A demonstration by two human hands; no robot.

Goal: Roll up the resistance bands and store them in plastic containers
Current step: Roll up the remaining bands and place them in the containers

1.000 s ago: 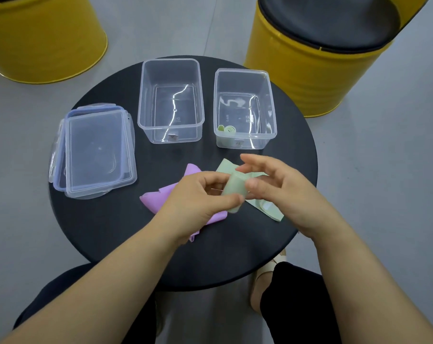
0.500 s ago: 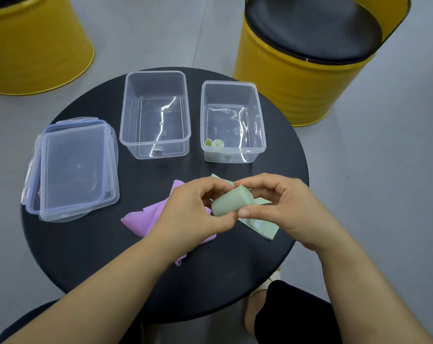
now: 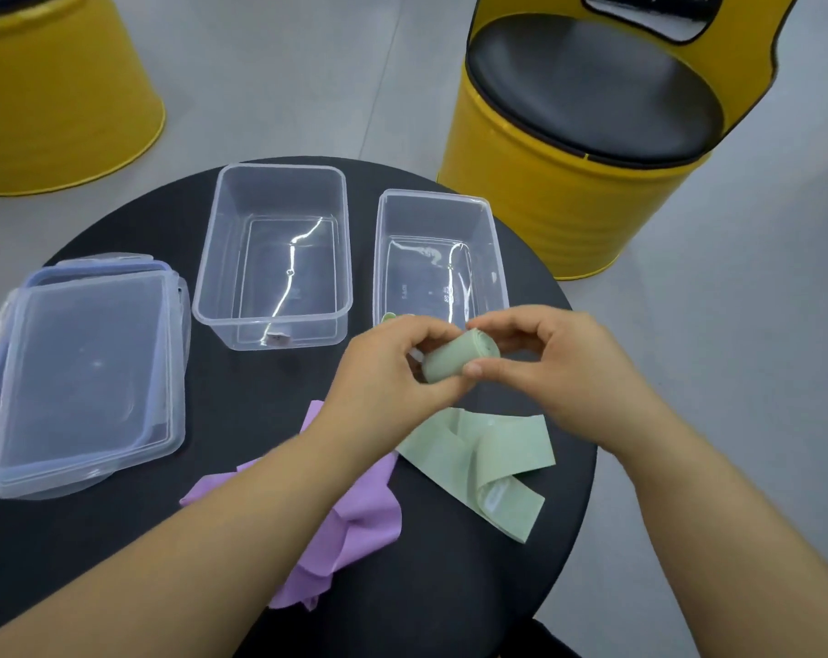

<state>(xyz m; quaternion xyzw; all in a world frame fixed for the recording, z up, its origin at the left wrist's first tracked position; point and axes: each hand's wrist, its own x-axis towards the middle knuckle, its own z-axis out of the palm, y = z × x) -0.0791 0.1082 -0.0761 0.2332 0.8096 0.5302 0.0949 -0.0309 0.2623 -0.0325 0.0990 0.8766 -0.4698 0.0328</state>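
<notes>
A rolled green resistance band [image 3: 454,360] is pinched between my left hand [image 3: 393,377] and my right hand [image 3: 563,368], raised just in front of the right clear container [image 3: 438,258]. A small green roll [image 3: 389,317] peeks out at that container's near left corner, mostly hidden by my left hand. The left clear container [image 3: 274,254] holds nothing. A loose green band [image 3: 492,467] lies flat on the table below my hands. A crumpled purple band [image 3: 355,515] lies partly under my left forearm.
Stacked clear lids [image 3: 84,372] rest on the left side of the round black table [image 3: 141,220]. A yellow barrel stool [image 3: 587,111] with a black seat stands behind at right, another yellow barrel [image 3: 56,87] at far left.
The roll has been lifted off the table toward the right container. Both hands rose with it, uncovering the loose green band underneath. The camera has moved closer.
</notes>
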